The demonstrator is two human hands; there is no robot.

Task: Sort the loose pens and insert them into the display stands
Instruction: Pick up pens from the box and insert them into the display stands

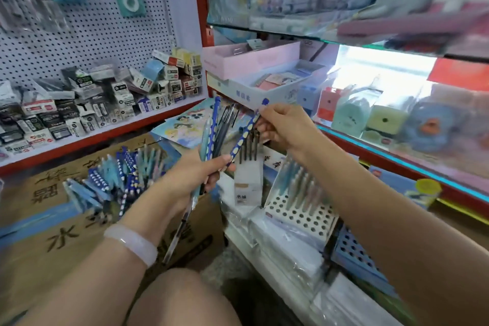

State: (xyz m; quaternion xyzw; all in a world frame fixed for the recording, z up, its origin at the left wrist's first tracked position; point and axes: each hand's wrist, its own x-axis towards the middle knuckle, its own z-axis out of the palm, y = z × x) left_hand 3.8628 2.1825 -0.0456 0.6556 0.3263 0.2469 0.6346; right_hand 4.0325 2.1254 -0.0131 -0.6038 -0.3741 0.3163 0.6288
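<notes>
A stationery shop's crowded shelves surround the view. At centre, the right hand (284, 127) pinches a dotted blue pen (244, 137), slanting lower left toward the left hand (195, 174), which grips a pen bundle (214, 135); the white display stand (304, 209) sits lower right, the loose pens (111, 180) lie left

At upper left you see a white pegboard (87, 34) hung with tape packets, small boxes (111, 98) piled below it; pastel sharpeners (381, 119) line the right-hand shelf.
</notes>
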